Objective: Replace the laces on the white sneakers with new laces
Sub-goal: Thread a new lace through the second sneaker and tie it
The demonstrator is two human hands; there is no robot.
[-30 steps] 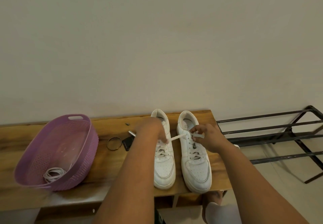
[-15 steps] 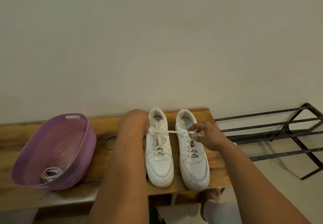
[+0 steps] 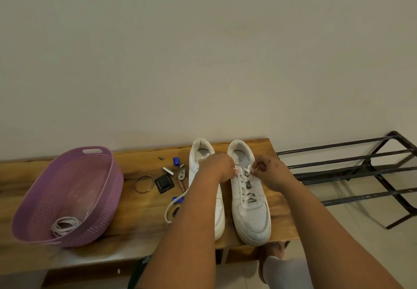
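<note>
While both grips pinch lace point(image 3: 244, 171) ends — left hand point(image 3: 217, 166), right hand point(image 3: 269, 171) — above right sneaker point(image 3: 248, 194).

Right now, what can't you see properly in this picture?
All in the head view:
- Left sneaker: its laces are hidden by the left hand and forearm.
- Right hand: its fingertips are too small to show how they hold the lace.
- Small bits on the bench: too tiny to name.

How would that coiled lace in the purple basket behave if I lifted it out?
The coiled lace looks thin and soft, so it would probably flop and uncoil. It likely weighs very little. Its loops might snag the purple basket's perforated wall.
</note>
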